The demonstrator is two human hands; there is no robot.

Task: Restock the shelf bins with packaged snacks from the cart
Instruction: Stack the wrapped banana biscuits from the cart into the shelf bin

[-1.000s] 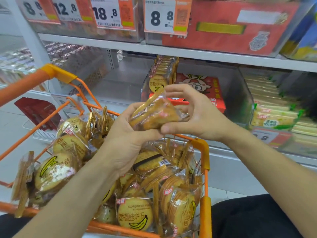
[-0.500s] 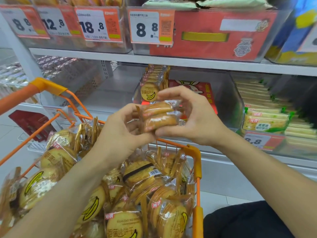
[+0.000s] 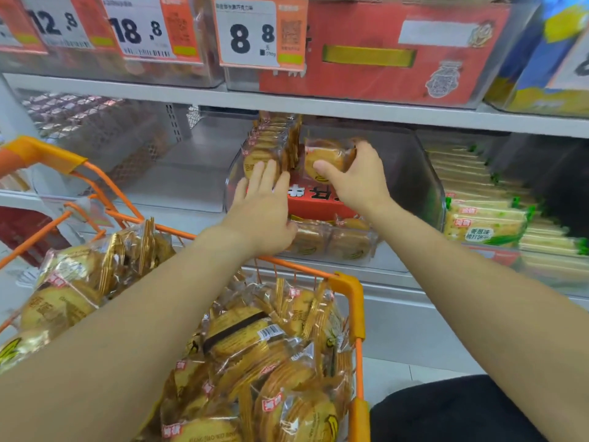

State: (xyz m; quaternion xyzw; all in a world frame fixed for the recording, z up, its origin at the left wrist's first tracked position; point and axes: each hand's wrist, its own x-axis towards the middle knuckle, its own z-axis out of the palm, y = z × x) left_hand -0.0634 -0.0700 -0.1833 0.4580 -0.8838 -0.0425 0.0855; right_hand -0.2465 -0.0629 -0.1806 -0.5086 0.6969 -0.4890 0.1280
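Fingers (image 3: pixel 322 169) now apart, packet (image 3: pixel 325 159) binward

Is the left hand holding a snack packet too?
No, the left hand lies open with straight fingers against the row of packets in the clear bin; only the right hand grips a packet.

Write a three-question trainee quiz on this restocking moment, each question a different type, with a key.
1. True or false: the right hand grips a banana biscuit pack inside the clear shelf bin.
2. What does the left hand do? A) lifts a pack from the orange cart B) lays straight fingers against the upright row of packs C) holds the 8.8 price tag
3. Fill in: the red box lies ___ the bin.

Key: 1 true; 2 B; 3 inside.
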